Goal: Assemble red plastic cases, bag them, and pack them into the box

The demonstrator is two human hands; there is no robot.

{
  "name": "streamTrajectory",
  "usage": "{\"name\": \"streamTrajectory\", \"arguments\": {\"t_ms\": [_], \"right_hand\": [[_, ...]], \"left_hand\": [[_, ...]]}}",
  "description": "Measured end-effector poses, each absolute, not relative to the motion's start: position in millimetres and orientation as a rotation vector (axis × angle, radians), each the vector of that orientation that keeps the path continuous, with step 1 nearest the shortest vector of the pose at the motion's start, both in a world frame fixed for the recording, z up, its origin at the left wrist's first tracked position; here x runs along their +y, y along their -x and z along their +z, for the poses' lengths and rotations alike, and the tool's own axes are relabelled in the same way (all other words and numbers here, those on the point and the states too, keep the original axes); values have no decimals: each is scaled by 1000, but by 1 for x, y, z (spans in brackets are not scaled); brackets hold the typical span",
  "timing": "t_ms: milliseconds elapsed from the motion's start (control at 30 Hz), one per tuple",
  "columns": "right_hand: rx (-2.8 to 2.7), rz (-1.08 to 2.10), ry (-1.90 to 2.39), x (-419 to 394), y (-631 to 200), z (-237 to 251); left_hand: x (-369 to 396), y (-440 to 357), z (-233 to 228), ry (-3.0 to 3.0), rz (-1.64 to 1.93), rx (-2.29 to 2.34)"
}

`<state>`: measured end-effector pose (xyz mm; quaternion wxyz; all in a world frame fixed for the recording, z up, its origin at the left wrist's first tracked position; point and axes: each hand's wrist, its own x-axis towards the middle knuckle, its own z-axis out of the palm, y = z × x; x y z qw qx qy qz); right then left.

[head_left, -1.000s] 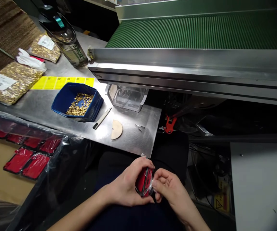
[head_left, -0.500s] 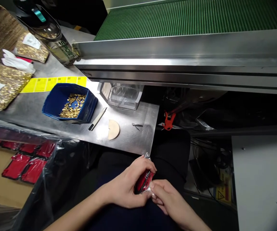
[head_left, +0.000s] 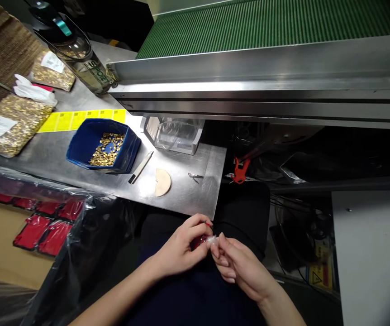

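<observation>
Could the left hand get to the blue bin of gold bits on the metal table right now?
Probably not freely: the left hand and the right hand are both pinching a small red plastic-wrapped piece over the lap. The path up to the blue bin looks open otherwise.

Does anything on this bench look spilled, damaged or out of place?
Nothing stands out. The small gold pieces stay inside the blue tray, and both hands, left hand and right hand, hold a small red item in clear wrap over the lap.
</observation>
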<state>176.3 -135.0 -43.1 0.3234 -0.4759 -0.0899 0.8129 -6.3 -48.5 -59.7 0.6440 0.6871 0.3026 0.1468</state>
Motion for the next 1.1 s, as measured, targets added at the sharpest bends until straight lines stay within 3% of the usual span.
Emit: {"name": "streamTrajectory", "arguments": {"t_ms": [100, 267, 467, 633, 967, 1100], "right_hand": [[-785, 1879, 1470, -136, -177, -42], [-1875, 764, 1724, -138, -184, -49], [-2325, 534, 1627, -129, -182, -54], [-2269, 635, 1699, -128, -180, -47], [-1442, 1809, 1793, -127, -171, -24], [-1481, 1828, 1628, -131, -162, -16]], "left_hand": [[-49, 9, -71, -1465, 364, 737], [-45, 9, -83, -1256, 366, 706], [-42, 4, -77, -1283, 330, 655], [-43, 12, -73, -1302, 323, 736], [-43, 30, -71, -1305, 384, 524], [-49, 35, -78, -1076, 410, 803]]}}
